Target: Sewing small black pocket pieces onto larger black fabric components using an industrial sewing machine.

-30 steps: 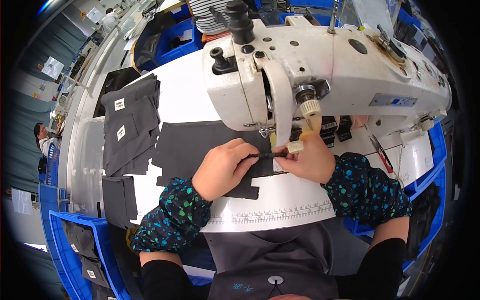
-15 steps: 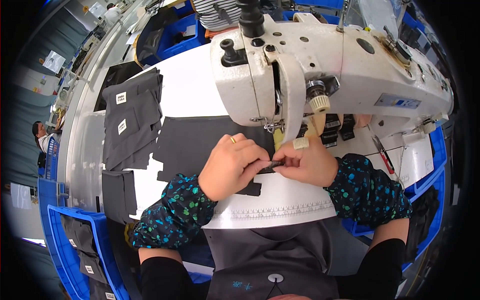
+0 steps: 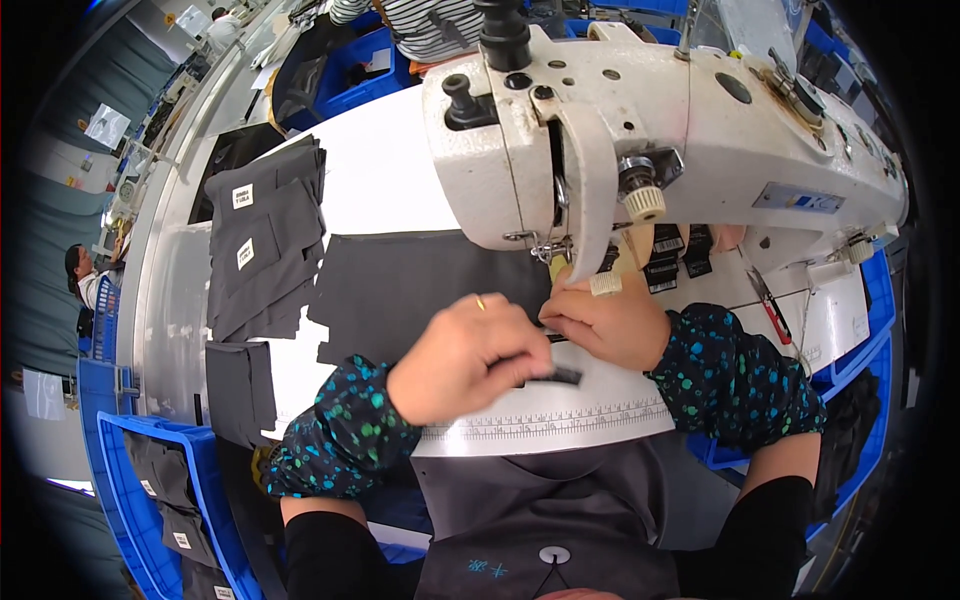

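A dark grey fabric panel (image 3: 400, 285) lies flat on the white table, its right end beside the sewing machine's needle area. My right hand (image 3: 612, 322) is just below the machine head, fingers bent and pressed together at the panel's right edge; its fingertips are partly hidden. Nearer to me, my left hand (image 3: 465, 362), blurred by motion, is closed with thumb and fingers pinched. From that pinch a short black strip (image 3: 565, 376) sticks out to the right. The white sewing machine (image 3: 640, 120) stands over the far side of my right hand.
Stacked dark fabric pieces with white labels (image 3: 265, 235) lie left. Red-handled snips (image 3: 770, 308) and black tags (image 3: 665, 260) are on the right. A printed ruler (image 3: 540, 418) runs along the front edge. Blue bins (image 3: 185, 500) flank the table. Other people sit farther off.
My hands were together, pinching a small dark piece between them. The left hand has drawn apart, slightly toward me, with the black strip; the right has shifted a little away from me.
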`<state>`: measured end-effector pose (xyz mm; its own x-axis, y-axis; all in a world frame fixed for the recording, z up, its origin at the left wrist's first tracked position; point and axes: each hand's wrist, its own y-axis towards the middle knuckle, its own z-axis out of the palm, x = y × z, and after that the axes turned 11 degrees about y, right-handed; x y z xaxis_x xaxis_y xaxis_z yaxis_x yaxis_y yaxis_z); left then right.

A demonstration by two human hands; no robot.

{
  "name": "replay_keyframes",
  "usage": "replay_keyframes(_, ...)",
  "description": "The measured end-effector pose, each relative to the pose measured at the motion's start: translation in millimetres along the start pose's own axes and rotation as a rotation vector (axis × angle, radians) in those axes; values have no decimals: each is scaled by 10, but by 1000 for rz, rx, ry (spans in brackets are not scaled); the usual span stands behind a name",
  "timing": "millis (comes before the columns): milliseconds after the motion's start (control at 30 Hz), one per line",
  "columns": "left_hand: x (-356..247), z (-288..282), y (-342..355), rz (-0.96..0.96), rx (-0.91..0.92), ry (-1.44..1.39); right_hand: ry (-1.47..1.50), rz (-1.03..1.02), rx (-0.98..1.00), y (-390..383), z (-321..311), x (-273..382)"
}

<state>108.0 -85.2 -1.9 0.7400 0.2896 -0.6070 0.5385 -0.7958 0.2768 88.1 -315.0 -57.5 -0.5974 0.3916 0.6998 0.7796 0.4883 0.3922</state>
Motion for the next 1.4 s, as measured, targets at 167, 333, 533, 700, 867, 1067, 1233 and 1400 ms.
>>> replay_keyframes(167, -159, 205, -93, 163, 156, -19, 108, 92, 29, 27, -34, 27)
replay_keyframes(333, -137, 317, -122, 209, 226, -69, 417, 217, -38, 18, -14, -18)
replay_keyframes(533, -101, 328, -92, 245, 182, -60, 537, 245, -152, 50, 31, 52)
replay_keyframes(700, 203, 215, 15, -192, -94, -85, 367, 104, -245, 56, -43, 122)
replay_keyframes(867, 417, 207, 57, -430, -170, -54, -209, -358, 40, -60, -150, 87)
replay_keyframes(1067, 454, 196, 56, -450, -125, 37, -313, -205, 135, -221, 36, 211)
replay_keyframes(1233, 446, 14, 278, -536, 68, 114, -291, -188, 160, -233, 27, 198)
replay_keyframes(1400, 572, 4, 309, -356, -42, 281, -287, -198, 152, -208, 43, 201)
